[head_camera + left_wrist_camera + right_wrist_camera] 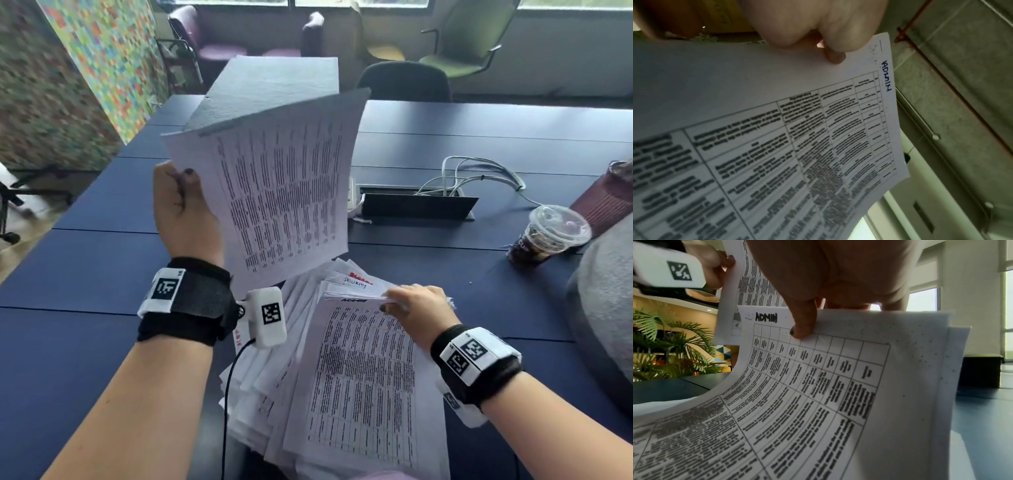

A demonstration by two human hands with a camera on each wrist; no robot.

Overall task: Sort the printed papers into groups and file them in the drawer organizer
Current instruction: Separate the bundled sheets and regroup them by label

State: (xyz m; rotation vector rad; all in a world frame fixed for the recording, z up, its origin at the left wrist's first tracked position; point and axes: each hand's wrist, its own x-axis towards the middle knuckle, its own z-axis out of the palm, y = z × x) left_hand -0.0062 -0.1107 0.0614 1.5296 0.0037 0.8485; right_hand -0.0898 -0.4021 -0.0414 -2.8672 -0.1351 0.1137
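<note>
White printed sheets (274, 192) marked "ADMIN" stand lifted at the scene's centre, pinched at their edge by the left hand (181, 209). At 6 o'clock, the spread paper pile (342, 394) lies on the blue table (85, 274), where the right hand (416, 308) pinches the far edge of the top sheets. An iced drink cup (548, 236) stands at 3 o'clock, and a grey felt organizer (274, 89) rises at 12 o'clock.

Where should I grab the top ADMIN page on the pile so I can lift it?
Pinch the top ADMIN page at its far edge, beside the right hand, coming from above. That edge is already curled off the paper pile, so fingers could probably slip under without dragging other sheets.
</note>
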